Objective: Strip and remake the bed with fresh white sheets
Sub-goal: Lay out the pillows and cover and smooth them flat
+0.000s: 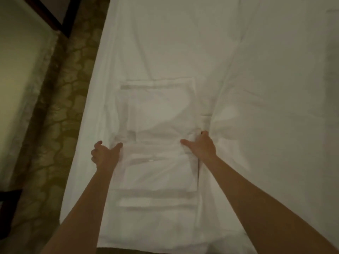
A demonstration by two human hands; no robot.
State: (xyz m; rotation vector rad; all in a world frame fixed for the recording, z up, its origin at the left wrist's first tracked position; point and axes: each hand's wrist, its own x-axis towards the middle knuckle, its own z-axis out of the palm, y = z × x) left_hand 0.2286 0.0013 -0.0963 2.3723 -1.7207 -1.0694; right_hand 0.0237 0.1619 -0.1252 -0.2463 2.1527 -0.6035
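Observation:
A partly folded white sheet (159, 114) lies in stacked rectangular layers along the near left part of the bed (266, 70), which is covered in white cloth. My left hand (105, 154) grips the left edge of the folded sheet, thumb on top. At the right edge my right hand (200, 144) grips the same sheet, its fingers curled into the cloth and its thumb spread over the top. Both arms reach forward from the bottom of the view.
A patterned olive carpet (55, 125) runs along the bed's left side. A second pale bed or mattress (20, 70) with a dark frame (60, 21) stands at far left. A dark piece of furniture (7, 208) sits at the lower left edge.

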